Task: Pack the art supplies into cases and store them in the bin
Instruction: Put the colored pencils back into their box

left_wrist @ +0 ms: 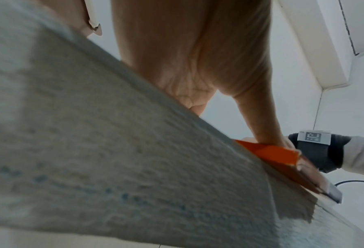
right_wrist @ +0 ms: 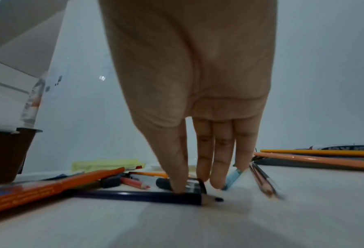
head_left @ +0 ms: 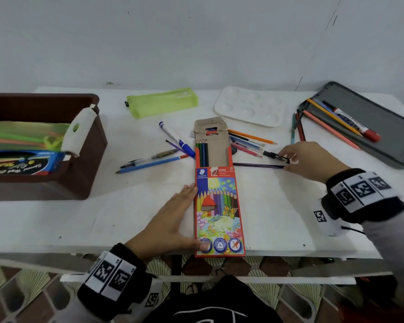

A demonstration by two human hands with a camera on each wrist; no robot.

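An orange colored-pencil box [head_left: 219,206] lies open on the white table [head_left: 56,220], flap away from me, with several pencils [head_left: 202,152] inside. My left hand [head_left: 187,215] lies flat along the box's left side with straight fingers, and its thumb [left_wrist: 268,127] presses the box's [left_wrist: 272,154] near end. A purple pencil [head_left: 257,165] lies on the table right of the box. My right hand [head_left: 287,162] reaches down to the pencil's sharpened end. Its thumb tip touches the pencil [right_wrist: 138,196] and its straight fingers [right_wrist: 204,159] stand just behind, by a black sharpener [head_left: 274,156].
A brown bin [head_left: 89,159] at the left holds packed supplies. A green mesh pouch [head_left: 162,102] and white palette [head_left: 250,106] lie at the back. At the right, an open grey tin case [head_left: 383,127] holds pencils and a marker. Loose pencils [head_left: 247,141] and pens [head_left: 177,139] surround the box's flap.
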